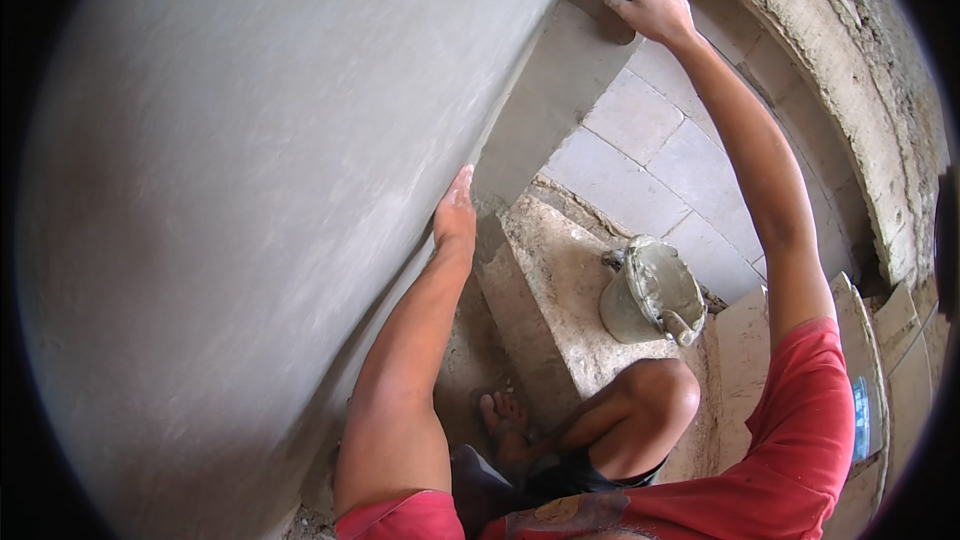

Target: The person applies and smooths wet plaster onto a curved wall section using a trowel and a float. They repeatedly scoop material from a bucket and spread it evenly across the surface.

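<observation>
My right hand [652, 10] grips a dark, flat trowel [604, 18] against a smooth grey plastered strip [550, 75] near the top centre. My left hand [456, 202] rests with fingers stretched out along the lower edge of the large grey plastered wall [250, 140], where it meets the strip. On a rough pale step [545, 255] below sits a bucket [630, 305] of grey mortar, with a tool handle at its rim.
Pale tiles [665, 180] lie beside the strip, bordered by a rough concrete edge [875, 170] at the right. Loose tiles [895, 390] lean at the lower right. My bent leg and bare foot are low in the middle, close to the step.
</observation>
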`<state>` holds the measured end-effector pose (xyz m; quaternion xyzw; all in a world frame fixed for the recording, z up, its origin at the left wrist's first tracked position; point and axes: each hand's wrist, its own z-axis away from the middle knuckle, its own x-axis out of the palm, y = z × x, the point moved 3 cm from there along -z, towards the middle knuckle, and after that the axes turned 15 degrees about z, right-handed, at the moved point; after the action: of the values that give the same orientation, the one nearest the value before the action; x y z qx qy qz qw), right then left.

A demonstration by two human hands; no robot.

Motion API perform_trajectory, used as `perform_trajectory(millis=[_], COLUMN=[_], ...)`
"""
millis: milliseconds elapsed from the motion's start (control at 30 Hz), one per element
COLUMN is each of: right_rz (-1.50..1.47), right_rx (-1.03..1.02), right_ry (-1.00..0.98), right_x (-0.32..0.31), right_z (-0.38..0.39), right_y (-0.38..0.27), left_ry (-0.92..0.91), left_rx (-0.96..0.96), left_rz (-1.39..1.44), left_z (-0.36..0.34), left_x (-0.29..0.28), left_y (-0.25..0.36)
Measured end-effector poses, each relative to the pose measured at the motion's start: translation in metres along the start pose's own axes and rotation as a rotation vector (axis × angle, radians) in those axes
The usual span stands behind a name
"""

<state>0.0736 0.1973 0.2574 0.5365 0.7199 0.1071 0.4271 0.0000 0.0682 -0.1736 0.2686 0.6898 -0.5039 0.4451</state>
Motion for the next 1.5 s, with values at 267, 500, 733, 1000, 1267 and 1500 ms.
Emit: perform_trajectory(millis=[267, 500, 733, 1000, 1267, 1500], right_rz=[-0.011, -0.052, -0.391, 0.217, 0.071, 0.006], right_rx=[0.07, 0.12, 0.079, 0.054, -0.433, -0.466], right_ry=[0.082, 0.188, 0.313, 0.301, -0.312, -0.364], right_x=[-0.039, -0.074, -0.081, -0.077, 0.039, 0.084], right_z=[-0.027, -0.045, -0.069, 0.005, 0.141, 0.173], right_y=[0.036, 0.064, 0.092, 0.047, -0.071, -0.1], left_ry=[0.025, 0.019, 0.031, 0.05, 0.03, 0.003], left_rx=[-0.035, -0.008, -0.025, -0.023, -0.01, 0.001], left_rz=[0.033, 0.034, 0.025, 0.048, 0.013, 0.0], left_z=[-0.011, -0.005, -0.003, -0.007, -0.006, -0.005], left_x=[0.01, 0.003, 0.0, 0.003, 0.005, 0.006], left_y=[0.002, 0.0, -0.001, 0.0, 0.003, 0.005])
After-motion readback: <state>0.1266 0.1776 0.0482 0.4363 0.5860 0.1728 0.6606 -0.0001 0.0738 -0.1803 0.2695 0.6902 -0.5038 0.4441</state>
